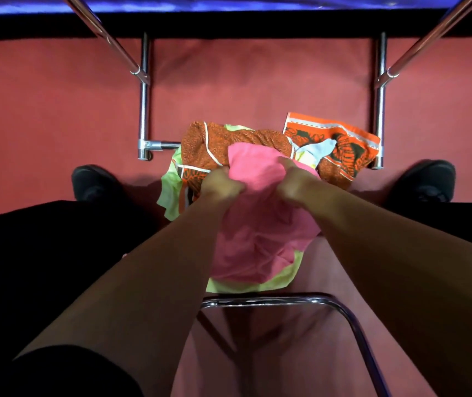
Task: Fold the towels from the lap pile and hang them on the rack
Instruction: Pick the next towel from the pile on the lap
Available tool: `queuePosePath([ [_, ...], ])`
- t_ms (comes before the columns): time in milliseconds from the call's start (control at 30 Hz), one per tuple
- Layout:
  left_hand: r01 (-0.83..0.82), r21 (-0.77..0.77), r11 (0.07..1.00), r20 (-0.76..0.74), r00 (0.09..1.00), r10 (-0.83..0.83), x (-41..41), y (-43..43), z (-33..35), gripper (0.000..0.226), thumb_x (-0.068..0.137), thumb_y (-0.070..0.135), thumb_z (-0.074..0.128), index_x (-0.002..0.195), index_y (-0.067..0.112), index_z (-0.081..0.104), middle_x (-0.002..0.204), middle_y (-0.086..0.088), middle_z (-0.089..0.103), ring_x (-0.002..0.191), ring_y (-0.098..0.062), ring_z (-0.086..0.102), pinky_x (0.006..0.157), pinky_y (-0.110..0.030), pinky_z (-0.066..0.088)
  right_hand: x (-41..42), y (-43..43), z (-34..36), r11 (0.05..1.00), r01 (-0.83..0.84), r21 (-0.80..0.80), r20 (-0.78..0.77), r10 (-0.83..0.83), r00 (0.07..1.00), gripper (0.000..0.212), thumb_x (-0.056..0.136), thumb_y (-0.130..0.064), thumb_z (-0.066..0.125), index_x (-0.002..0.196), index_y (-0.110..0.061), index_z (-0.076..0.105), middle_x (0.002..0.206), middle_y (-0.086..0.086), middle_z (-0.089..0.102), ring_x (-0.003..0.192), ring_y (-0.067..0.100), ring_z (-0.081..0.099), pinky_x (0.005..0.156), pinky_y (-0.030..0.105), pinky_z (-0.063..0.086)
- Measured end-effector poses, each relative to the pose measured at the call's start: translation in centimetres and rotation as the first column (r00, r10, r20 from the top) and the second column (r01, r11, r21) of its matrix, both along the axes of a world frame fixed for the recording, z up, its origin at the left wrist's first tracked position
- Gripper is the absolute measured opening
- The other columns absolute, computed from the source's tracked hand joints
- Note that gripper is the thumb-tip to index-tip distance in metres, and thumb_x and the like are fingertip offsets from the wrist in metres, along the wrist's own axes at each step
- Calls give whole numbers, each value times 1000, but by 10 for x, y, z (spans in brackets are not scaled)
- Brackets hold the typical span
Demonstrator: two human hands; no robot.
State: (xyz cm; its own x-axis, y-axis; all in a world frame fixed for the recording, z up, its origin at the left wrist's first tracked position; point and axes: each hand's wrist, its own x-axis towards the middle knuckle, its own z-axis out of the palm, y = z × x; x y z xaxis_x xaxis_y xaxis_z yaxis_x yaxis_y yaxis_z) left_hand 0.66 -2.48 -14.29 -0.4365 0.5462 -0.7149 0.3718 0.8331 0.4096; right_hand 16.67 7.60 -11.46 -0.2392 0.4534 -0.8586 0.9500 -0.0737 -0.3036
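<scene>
It seems an indoor room with red carpet (57, 110) over the floor; a chrome rack (144, 110) stands at upper centre, a chrome chair frame (257, 301) below.
</scene>
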Motion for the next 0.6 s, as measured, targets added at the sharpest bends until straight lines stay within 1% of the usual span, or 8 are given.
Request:
queuePosePath([
  [100, 16, 115, 993, 24, 1000, -18, -1, 10, 13, 47, 77, 41, 76, 114, 12, 78, 106, -12, 80, 100, -30, 75, 86, -37, 57, -3, -1, -1, 999, -10, 33, -2, 10, 1000, 82, 94, -17, 71, 165, -26, 31, 155, 17, 52, 139, 37, 53, 110, 44, 44],
  [167, 110, 171, 979, 32, 993, -117, -2, 20, 26, 33, 93, 27, 77, 124, 15, 77, 115, -12, 79, 109, -31, 73, 92, -36, 56, -9, 2, 7, 995, -41, 87, 23, 39, 999, 76, 93, -22, 72, 161, -22, 39, 152, 20, 52, 137, 39, 53, 108, 47, 47],
  [267, 357, 212, 910, -141, 932, -333, -5, 36, 49, 38, 100, 34, 69, 138, 24, 70, 129, -9, 75, 120, -31, 68, 97, -34, 52, -13, 10, 24, 961, -123, 249, -7, 129, 992, 86, 90, -33, 70, 162, -49, 25, 150, 17, 39, 135, 43, 53, 113, 50, 47],
  [300, 414, 222, 883, -172, 908, -382, -5, 41, 61, 37, 101, 34, 68, 137, 25, 70, 129, -9, 75, 119, -31, 67, 95, -33, 51, -14, 14, 29, 945, -131, 301, -53, 153, 987, 81, 86, -38, 70, 157, -53, 34, 143, 15, 41, 127, 43, 57, 113, 48, 47],
  [367, 449, 267, 853, -154, 893, -422, -5, 51, 85, 27, 99, 27, 69, 124, 25, 76, 117, -6, 78, 110, -26, 70, 86, -31, 50, -17, 23, 40, 940, -97, 328, -173, 161, 972, 57, 80, -42, 73, 136, -40, 63, 127, 12, 53, 114, 39, 61, 106, 43, 51],
  [400, 458, 277, 845, -149, 889, -433, -5, 56, 96, 22, 96, 22, 70, 116, 24, 78, 109, -5, 78, 102, -22, 70, 81, -29, 50, -18, 27, 47, 942, -87, 325, -205, 160, 966, 45, 81, -41, 77, 125, -32, 71, 122, 12, 62, 112, 36, 64, 102, 41, 52],
  [500, 517, 255, 817, -204, 855, -477, -10, 66, 133, 25, 86, 17, 80, 110, 12, 76, 104, -8, 74, 97, -24, 66, 77, -29, 48, -15, 32, 81, 949, -48, 311, -264, 135, 955, 41, 88, -42, 83, 123, -22, 76, 110, 7, 75, 103, 26, 68, 91, 36, 53],
  [600, 640, 138, 756, -334, 749, -573, -16, 71, 174, 33, 80, 15, 81, 111, 8, 72, 109, -16, 73, 102, -36, 67, 71, -31, 39, -6, 32, 115, 926, 14, 378, -285, 102, 953, 35, 95, -40, 76, 120, -15, 78, 103, 12, 76, 99, 33, 70, 83, 37, 51],
])
